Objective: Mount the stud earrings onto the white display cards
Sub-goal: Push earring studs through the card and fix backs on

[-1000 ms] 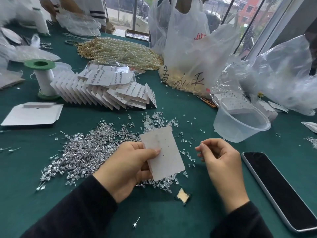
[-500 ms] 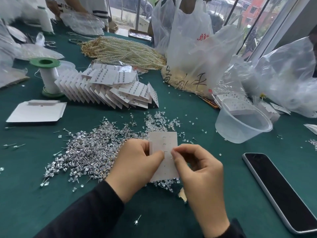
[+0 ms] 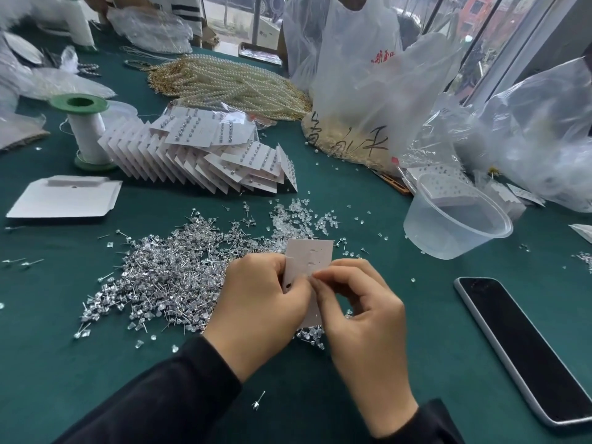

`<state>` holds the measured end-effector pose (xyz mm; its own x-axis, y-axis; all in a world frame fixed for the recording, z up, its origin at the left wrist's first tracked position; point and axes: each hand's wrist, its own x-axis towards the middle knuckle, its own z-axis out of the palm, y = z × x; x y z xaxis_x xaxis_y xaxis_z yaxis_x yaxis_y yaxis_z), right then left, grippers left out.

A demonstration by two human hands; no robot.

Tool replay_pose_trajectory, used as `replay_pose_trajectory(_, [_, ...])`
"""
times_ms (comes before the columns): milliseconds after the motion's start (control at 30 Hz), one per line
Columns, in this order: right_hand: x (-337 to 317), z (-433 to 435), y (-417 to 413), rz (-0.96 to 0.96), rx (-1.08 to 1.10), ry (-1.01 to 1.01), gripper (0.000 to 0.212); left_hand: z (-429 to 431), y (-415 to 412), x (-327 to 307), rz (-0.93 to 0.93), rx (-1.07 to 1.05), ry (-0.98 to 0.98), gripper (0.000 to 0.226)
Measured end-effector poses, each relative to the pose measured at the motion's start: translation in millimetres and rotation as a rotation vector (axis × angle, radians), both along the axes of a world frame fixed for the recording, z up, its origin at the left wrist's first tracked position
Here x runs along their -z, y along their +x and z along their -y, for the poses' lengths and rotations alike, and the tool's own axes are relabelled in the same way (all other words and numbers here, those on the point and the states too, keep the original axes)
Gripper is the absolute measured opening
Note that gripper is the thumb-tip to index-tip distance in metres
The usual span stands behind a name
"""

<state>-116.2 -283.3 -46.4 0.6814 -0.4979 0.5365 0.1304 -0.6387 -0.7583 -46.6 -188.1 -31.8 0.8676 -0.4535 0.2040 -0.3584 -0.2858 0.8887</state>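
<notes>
My left hand (image 3: 259,309) grips a white display card (image 3: 312,256) upright above the table, thumb across its face. My right hand (image 3: 358,312) pinches something tiny against the card's middle, thumb and forefinger tips together; what they pinch is too small to make out. A wide heap of silver stud earrings (image 3: 169,274) lies to the left and partly under my hands. Small clear backings (image 3: 298,216) are scattered just beyond the card. A fanned stack of filled cards (image 3: 198,161) lies farther back.
A clear plastic tub (image 3: 455,225) stands at right, a phone (image 3: 525,344) lies near the right edge. A green-capped spool (image 3: 85,129), a flat white box (image 3: 64,197), pearl strands (image 3: 230,84) and plastic bags (image 3: 368,91) fill the back. One loose stud (image 3: 258,400) lies near me.
My right hand came left from beside the card and now pinches at its middle. The card has been turned more upright in my left hand.
</notes>
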Motion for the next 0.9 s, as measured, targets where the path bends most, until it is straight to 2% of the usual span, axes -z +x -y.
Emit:
replay_pose_trajectory(133, [1.6,0.2,0.7,0.000,0.019,-0.034,0.008,-0.8,0.1,1.2,0.054,0.018,0.028,0.028])
replay_pose_trajectory(500, [1.4,-0.4,-3.4,-0.038,0.034,-0.019,0.003,1.0,4.0,4.6,-0.060,0.063,0.025,0.024])
replay_pose_trajectory(667, [1.8,-3.2,-1.2,-0.053,0.049,-0.062,0.005,1.6,2.0,5.6,-0.031,0.050,0.024,0.022])
replay_pose_trajectory(900, [4.1,-4.7,0.7,-0.047,0.041,-0.141,0.007,-0.1,1.5,5.8,-0.081,0.089,-0.047,0.022])
